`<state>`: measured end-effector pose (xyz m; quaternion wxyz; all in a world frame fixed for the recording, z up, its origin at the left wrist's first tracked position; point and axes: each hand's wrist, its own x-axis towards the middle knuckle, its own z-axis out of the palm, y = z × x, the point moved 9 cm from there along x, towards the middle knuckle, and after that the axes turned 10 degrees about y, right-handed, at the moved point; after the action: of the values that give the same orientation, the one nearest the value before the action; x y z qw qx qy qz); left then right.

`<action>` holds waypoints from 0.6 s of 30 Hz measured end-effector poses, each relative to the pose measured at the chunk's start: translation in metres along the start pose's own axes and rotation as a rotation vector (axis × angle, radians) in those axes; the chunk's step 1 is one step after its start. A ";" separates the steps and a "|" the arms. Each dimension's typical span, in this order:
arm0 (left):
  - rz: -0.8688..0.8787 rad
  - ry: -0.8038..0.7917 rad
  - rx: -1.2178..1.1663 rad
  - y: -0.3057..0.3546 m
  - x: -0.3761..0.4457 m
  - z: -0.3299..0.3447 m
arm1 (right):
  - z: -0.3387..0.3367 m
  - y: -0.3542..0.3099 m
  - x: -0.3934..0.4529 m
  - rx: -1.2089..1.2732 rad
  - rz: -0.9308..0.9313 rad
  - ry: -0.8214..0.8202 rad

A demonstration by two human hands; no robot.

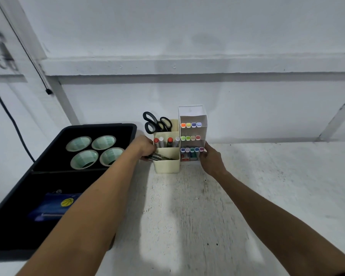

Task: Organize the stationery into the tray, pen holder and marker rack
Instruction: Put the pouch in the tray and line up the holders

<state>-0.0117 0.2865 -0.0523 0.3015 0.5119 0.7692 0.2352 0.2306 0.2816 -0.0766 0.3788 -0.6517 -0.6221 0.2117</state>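
Black tray [38,162] holds four tape rolls [92,151]. Cream pen holder [166,166] holds two scissors [156,123]. Left hand [145,147] pinches pens [157,156]; right hand [211,160] grips marker rack [191,116].

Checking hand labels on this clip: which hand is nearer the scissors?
Left. The left hand is at the pen holder, just below-left of the scissors; the right hand is at the marker rack, further off.
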 end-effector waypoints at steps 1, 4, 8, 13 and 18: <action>0.012 -0.001 0.012 0.001 -0.001 0.000 | 0.000 -0.002 -0.001 0.003 0.002 -0.006; 0.035 0.002 0.042 0.005 -0.004 -0.001 | 0.004 -0.009 -0.009 -0.035 0.040 -0.077; 0.169 0.124 0.127 0.015 -0.016 -0.033 | 0.011 0.001 -0.032 -0.174 0.277 -0.171; 0.237 0.332 0.146 -0.018 -0.036 -0.116 | 0.028 -0.058 -0.064 -0.144 0.131 -0.198; 0.202 0.441 0.151 -0.086 -0.053 -0.184 | 0.057 -0.167 -0.092 0.026 -0.174 -0.114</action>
<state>-0.1819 0.1958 0.0321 0.0624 0.5437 0.7766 0.3120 0.0670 0.1957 -0.0037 0.3684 -0.5770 -0.6941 0.2227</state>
